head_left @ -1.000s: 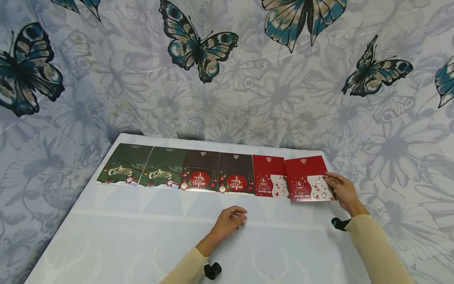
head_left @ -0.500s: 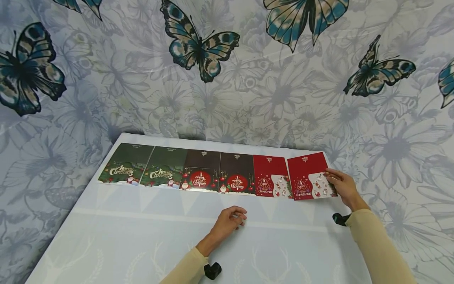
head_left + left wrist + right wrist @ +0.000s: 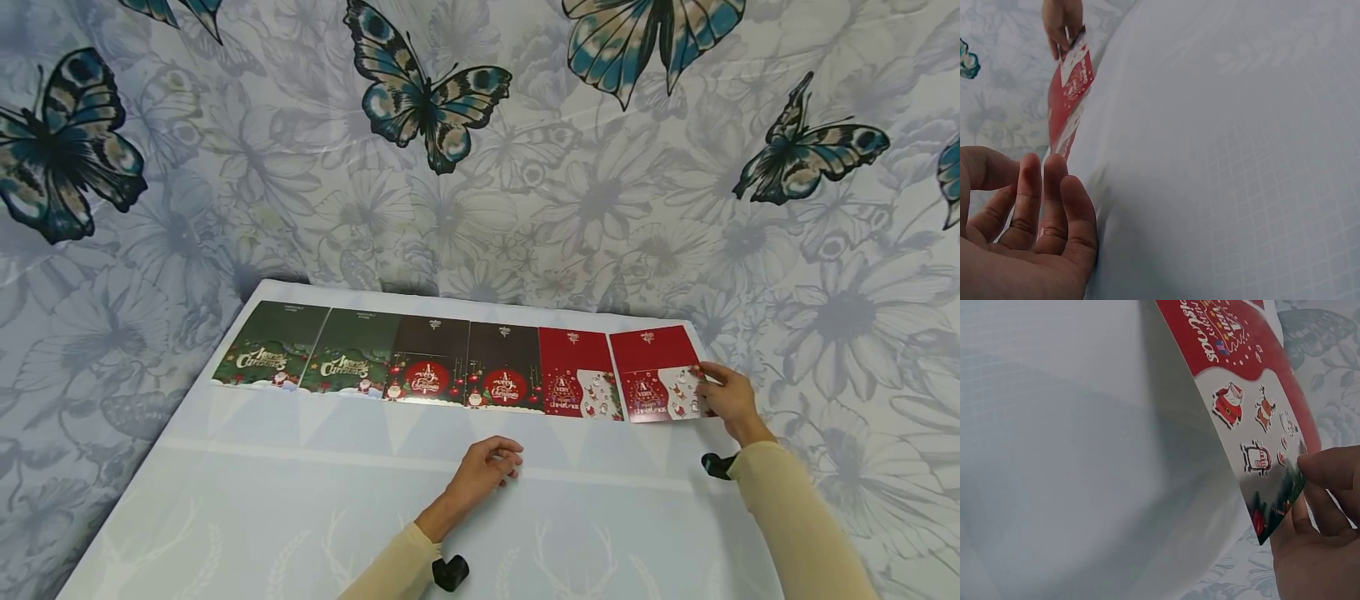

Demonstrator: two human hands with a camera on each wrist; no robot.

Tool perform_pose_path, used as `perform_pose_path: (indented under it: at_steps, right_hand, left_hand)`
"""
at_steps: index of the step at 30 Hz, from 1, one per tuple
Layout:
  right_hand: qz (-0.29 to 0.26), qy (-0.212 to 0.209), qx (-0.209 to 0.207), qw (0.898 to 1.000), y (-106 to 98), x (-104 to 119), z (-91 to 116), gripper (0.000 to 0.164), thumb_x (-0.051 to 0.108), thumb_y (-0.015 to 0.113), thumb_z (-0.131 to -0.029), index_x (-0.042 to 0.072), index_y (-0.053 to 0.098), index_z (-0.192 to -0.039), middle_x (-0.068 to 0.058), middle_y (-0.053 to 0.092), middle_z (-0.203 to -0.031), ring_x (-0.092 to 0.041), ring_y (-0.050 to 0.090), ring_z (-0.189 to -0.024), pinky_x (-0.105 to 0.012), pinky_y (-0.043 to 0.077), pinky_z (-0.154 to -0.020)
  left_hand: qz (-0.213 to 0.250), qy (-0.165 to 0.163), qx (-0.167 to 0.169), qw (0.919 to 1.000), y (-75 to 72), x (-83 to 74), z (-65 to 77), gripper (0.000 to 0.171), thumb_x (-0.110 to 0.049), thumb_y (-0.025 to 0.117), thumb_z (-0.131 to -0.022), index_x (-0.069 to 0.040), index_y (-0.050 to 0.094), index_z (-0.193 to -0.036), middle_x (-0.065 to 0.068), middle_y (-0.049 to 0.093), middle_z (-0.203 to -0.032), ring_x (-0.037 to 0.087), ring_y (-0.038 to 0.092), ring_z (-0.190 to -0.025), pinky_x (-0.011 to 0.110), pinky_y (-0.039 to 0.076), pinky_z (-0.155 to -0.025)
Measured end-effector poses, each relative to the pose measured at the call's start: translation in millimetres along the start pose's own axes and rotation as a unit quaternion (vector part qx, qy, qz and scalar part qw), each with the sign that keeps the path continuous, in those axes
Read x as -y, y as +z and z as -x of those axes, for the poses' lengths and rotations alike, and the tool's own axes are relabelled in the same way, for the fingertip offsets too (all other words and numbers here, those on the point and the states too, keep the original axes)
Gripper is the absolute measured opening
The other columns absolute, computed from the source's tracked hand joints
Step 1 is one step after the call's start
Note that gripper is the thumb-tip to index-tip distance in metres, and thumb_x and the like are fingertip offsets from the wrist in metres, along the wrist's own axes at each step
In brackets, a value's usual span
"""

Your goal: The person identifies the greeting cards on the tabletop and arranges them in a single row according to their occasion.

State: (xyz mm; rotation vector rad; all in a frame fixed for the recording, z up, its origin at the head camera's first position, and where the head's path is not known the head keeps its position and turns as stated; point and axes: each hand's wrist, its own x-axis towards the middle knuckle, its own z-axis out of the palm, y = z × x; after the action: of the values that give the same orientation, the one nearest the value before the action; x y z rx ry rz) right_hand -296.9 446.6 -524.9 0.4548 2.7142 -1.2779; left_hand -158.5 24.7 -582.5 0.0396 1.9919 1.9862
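At the right end of a row of Christmas cards, my right hand (image 3: 731,402) pinches the right edge of a red card (image 3: 651,348). In the right wrist view the thumb lies on the front of this card (image 3: 1235,400), which shows a Santa and a penguin. A second red card (image 3: 572,350) lies just left of it, a narrow gap between them. My left hand (image 3: 483,473) rests over the table in front of the row, holding nothing. Its fingers (image 3: 1054,200) are loosely bent in the left wrist view.
Two dark brown cards (image 3: 505,346) and two green cards (image 3: 277,329) continue the row leftward. The row lies along the back of a pale-covered table (image 3: 300,500). Behind rises a butterfly-patterned cloth (image 3: 592,217). Black straps (image 3: 450,573) are at the wrists.
The red card in my right hand has moved slightly right, from overlapping its neighbour to beside it, and its tilt has straightened. My left hand has stayed put.
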Motion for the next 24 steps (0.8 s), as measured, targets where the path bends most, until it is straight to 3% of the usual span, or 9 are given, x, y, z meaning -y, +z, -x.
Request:
perform_pose_path:
  at_steps: [5,10,12,15,18,21,24]
  right_hand:
    - [-0.012,0.022,0.005,1.000,6.2,-6.1,2.6,0.064,0.004,0.050,-0.097,-0.002,0.025,-0.156,-0.027,0.034,-0.156,-0.038,0.045,-0.133,-0.016,0.047,-0.071]
    - [-0.031,0.032,0.013,0.999,8.9,-11.9,2.4,0.069,0.004,0.046,-0.099,-0.003,0.012,-0.158,-0.026,0.028,-0.160,-0.042,0.033,-0.145,-0.033,0.047,-0.093]
    - [-0.036,0.032,0.015,0.999,9.2,-12.8,2.4,0.070,0.003,0.045,-0.099,-0.003,0.009,-0.159,-0.026,0.027,-0.161,-0.042,0.033,-0.144,-0.028,0.048,-0.091]
    - [-0.044,0.029,0.017,0.998,10.0,-13.1,2.2,0.071,0.003,0.045,-0.099,-0.004,0.006,-0.158,-0.027,0.027,-0.160,-0.042,0.035,-0.143,-0.012,0.042,-0.077]
    - [-0.049,0.030,0.022,0.998,11.6,-12.9,2.7,0.072,0.004,0.045,-0.099,-0.006,0.004,-0.158,-0.027,0.027,-0.160,-0.042,0.035,-0.143,-0.010,0.041,-0.075]
    - [-0.048,0.036,0.026,0.998,13.4,-13.6,2.4,0.072,0.005,0.045,-0.100,-0.006,0.003,-0.157,-0.027,0.026,-0.160,-0.042,0.033,-0.144,-0.025,0.048,-0.098]
    - [-0.051,0.042,0.028,0.997,14.9,-15.8,0.8,0.071,0.005,0.043,-0.101,-0.006,0.001,-0.157,-0.027,0.025,-0.160,-0.042,0.030,-0.146,-0.049,0.038,-0.114]
  left_hand:
    - [0.004,0.002,0.001,1.0000,-0.9,1.1,1.1,0.022,-0.003,0.057,-0.096,0.004,0.066,-0.115,0.021,0.069,-0.101,0.018,0.067,-0.081,0.027,0.054,-0.063]
    - [0.011,0.001,0.004,0.9999,-1.1,0.2,3.9,0.023,-0.002,0.055,-0.097,0.005,0.065,-0.117,0.024,0.068,-0.103,0.018,0.067,-0.082,0.030,0.056,-0.066]
    - [0.015,0.001,0.005,0.9999,-0.9,-0.8,4.7,0.023,-0.002,0.054,-0.098,0.006,0.064,-0.117,0.025,0.068,-0.103,0.020,0.067,-0.083,0.033,0.056,-0.067]
    - [0.016,-0.001,0.004,0.9999,-0.9,-0.3,4.5,0.024,-0.002,0.054,-0.098,0.006,0.064,-0.117,0.025,0.067,-0.104,0.024,0.067,-0.085,0.036,0.057,-0.068]
    - [0.015,-0.004,0.002,0.9999,-0.9,1.5,3.5,0.023,-0.001,0.053,-0.098,0.006,0.064,-0.117,0.026,0.067,-0.104,0.025,0.067,-0.085,0.037,0.057,-0.068]
    - [0.015,-0.008,0.002,0.9999,-1.2,3.7,2.3,0.023,-0.001,0.053,-0.099,0.006,0.064,-0.117,0.026,0.067,-0.104,0.024,0.067,-0.085,0.036,0.057,-0.068]
    - [0.016,-0.011,0.003,0.9998,-1.5,4.6,2.0,0.023,-0.001,0.053,-0.099,0.007,0.063,-0.118,0.027,0.067,-0.104,0.022,0.067,-0.084,0.035,0.057,-0.068]
